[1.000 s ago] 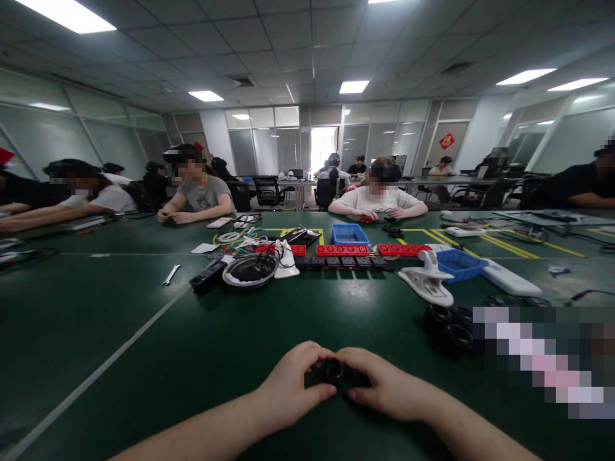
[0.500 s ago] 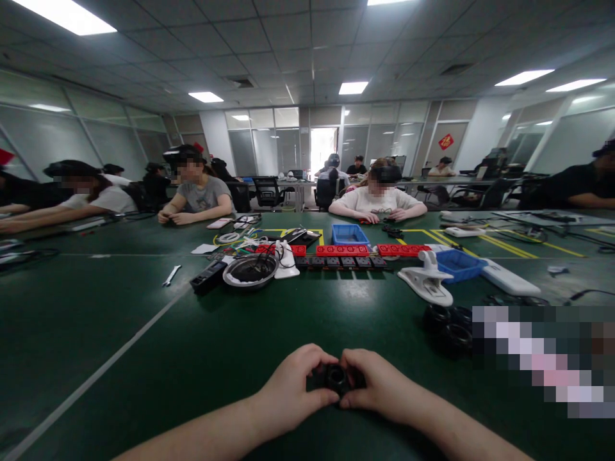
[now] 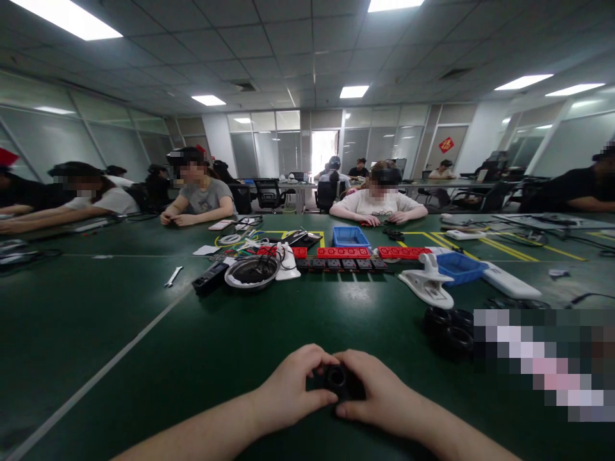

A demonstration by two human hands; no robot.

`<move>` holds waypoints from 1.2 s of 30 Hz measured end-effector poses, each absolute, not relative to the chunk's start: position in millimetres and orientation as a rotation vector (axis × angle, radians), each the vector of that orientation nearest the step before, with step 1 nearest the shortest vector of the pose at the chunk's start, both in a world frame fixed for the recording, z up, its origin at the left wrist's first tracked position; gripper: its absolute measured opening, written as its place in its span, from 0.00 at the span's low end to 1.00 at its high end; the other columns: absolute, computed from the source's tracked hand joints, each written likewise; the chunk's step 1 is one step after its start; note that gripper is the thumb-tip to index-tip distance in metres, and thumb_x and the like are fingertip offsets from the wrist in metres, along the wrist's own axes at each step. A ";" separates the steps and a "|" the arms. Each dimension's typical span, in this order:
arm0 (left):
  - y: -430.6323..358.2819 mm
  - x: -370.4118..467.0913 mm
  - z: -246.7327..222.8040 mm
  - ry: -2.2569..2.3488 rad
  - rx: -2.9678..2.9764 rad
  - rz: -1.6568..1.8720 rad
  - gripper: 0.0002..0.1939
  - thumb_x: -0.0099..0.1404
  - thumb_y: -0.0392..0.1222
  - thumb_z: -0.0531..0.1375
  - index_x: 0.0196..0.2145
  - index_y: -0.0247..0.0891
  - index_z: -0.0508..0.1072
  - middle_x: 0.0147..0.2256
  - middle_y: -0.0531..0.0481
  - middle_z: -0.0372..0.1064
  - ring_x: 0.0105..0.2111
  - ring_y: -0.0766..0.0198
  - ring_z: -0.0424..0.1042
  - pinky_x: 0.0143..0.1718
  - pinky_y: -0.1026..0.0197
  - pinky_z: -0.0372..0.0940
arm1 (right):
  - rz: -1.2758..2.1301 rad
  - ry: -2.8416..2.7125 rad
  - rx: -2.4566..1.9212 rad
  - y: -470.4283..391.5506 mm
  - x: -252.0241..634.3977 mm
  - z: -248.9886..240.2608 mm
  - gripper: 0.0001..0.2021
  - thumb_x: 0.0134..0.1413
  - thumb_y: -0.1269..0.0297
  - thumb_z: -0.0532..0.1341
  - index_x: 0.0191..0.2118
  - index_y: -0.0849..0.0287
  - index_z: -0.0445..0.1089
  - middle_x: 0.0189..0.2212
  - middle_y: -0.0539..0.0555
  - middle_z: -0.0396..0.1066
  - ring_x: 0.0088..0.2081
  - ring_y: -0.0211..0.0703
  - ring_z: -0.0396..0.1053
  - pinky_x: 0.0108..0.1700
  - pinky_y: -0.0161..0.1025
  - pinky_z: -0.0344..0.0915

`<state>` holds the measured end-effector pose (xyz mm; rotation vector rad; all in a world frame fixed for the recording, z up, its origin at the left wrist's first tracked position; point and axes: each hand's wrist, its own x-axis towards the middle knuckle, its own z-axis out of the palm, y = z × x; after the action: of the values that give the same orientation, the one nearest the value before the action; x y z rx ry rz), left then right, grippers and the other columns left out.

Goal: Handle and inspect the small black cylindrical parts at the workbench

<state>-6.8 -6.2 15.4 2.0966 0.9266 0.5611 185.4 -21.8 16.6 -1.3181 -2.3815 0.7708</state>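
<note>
A small black round part with a hole in its middle (image 3: 335,376) is held just above or on the green table, between my two hands. My left hand (image 3: 291,387) is closed on it from the left, thumb below and fingers above. From the right, my right hand (image 3: 377,389) curves round the same part, its fingertips on the upper edge and its thumb near the lower edge. The fingers partly hide the part's sides. Several black ring-shaped parts (image 3: 459,337) lie together to the right of my hands.
Further back on the green table (image 3: 192,346) are a metal dish (image 3: 250,283), a white clamp stand (image 3: 427,282), red socket strips (image 3: 343,252), two blue trays (image 3: 350,237) and a wrench (image 3: 173,276). People (image 3: 379,198) sit across the table.
My right hand has shifted slightly left, its fingers now reaching further over the top of the black part. The left hand has hardly moved.
</note>
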 end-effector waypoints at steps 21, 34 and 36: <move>-14.0 0.5 9.2 1.137 2.042 0.614 0.15 0.48 0.34 0.65 0.35 0.37 0.68 0.33 0.53 0.63 0.34 0.62 0.64 0.34 0.64 0.59 | 0.469 -2.381 -1.581 -23.9 173.9 3.0 0.16 0.38 0.53 0.66 0.27 0.61 0.66 0.28 0.53 0.67 0.31 0.44 0.63 0.30 0.36 0.54; -6.9 -7.0 19.6 0.891 2.124 0.526 0.19 0.51 0.31 0.64 0.41 0.40 0.69 0.37 0.53 0.64 0.36 0.64 0.64 0.35 0.66 0.59 | 0.882 -2.480 -1.204 -16.7 195.9 22.1 0.17 0.39 0.66 0.66 0.40 0.57 0.68 0.34 0.50 0.65 0.36 0.42 0.63 0.37 0.35 0.58; -6.4 -7.8 20.3 0.871 2.127 0.509 0.19 0.51 0.32 0.64 0.42 0.41 0.69 0.37 0.53 0.64 0.36 0.63 0.64 0.36 0.65 0.59 | 0.944 -2.472 -1.160 -15.1 197.5 22.7 0.14 0.41 0.70 0.65 0.38 0.59 0.69 0.33 0.49 0.65 0.36 0.41 0.63 0.36 0.34 0.58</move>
<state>-7.8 -6.4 20.3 2.1270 0.8713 0.5092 197.5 -15.1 22.7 -1.1597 -2.4715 0.9436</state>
